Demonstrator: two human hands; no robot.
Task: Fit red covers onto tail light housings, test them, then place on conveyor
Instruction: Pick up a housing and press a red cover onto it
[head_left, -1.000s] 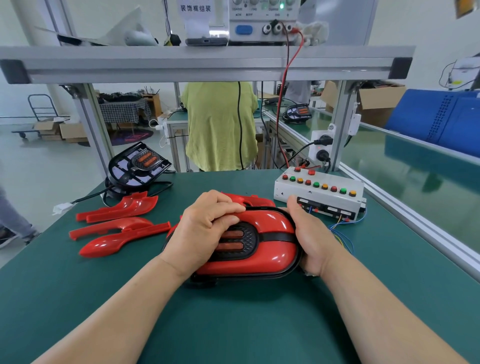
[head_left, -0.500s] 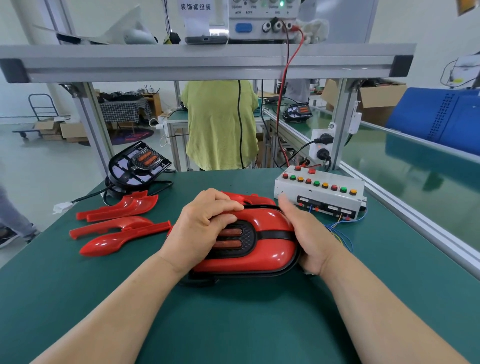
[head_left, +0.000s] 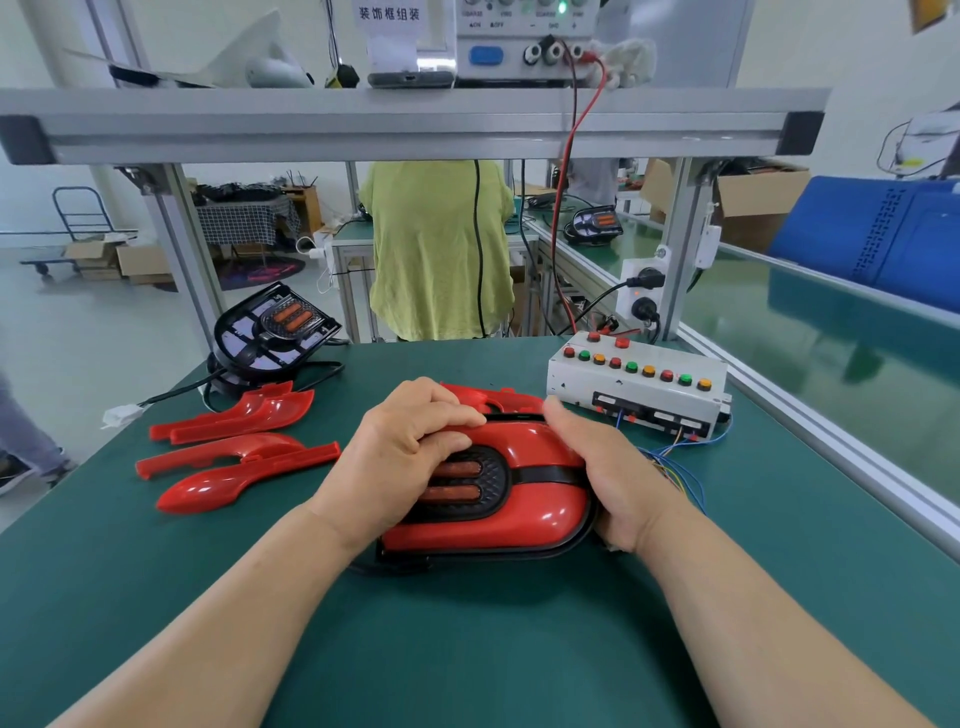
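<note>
Glossy red cover (head_left: 540, 512) seated on black housing (head_left: 496, 483), flat, table centre. Spare red covers (head_left: 249, 448) lying left. Bare housing (head_left: 275, 327) tilted, far left.

green-matted bench (head_left: 467, 649). centre: tail light (head_left: 540, 499), red cover on, lying flat. left of it: loose red covers (head_left: 234, 452), several, close together. far left corner: black housings (head_left: 275, 332), stacked, top one tilted; white connector (head_left: 122, 414) near left edge. far right: white button box (head_left: 613, 384), coloured wires (head_left: 680, 467) trailing beside.
</note>
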